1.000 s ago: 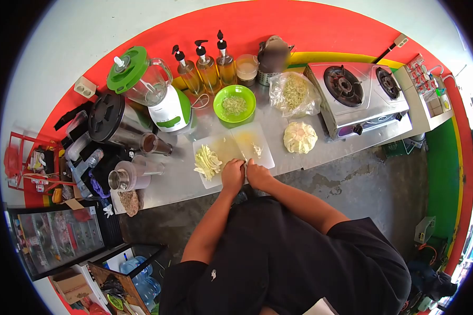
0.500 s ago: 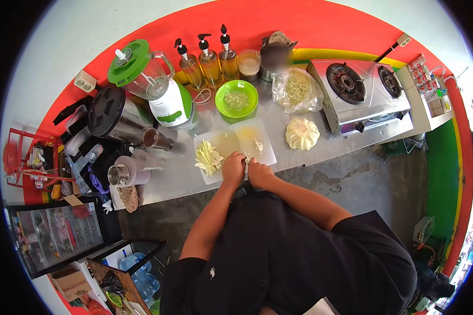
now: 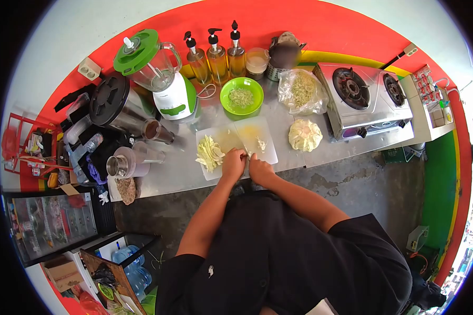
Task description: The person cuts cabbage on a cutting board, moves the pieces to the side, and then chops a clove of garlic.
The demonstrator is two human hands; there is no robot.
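Observation:
My left hand [image 3: 234, 163] is closed at the front of the white cutting board [image 3: 223, 140], its fingers curled down; what they grip is hidden. Close beside it, my right hand [image 3: 260, 169] is also closed, thumb towards the left hand. A small pale bit shows between the two, too small to name. Left of my hands lies a pile of sliced cabbage [image 3: 209, 153] on the board. A few pale shreds [image 3: 261, 144] lie on the board beyond my right hand. Further right, a cut head of cabbage [image 3: 305, 135] rests on the metal counter.
Behind the board stands a green bowl [image 3: 227, 107] of shredded cabbage. A plastic bag [image 3: 302, 93] of shreds sits near the gas stove [image 3: 360, 100]. A blender [image 3: 168, 94], pump bottles [image 3: 217, 63] and a metal canister [image 3: 115, 105] line the back and left.
The view has shifted slightly. Both hands stay closed at the board's front edge, with only a small movement between them. The piles of cabbage look the same.

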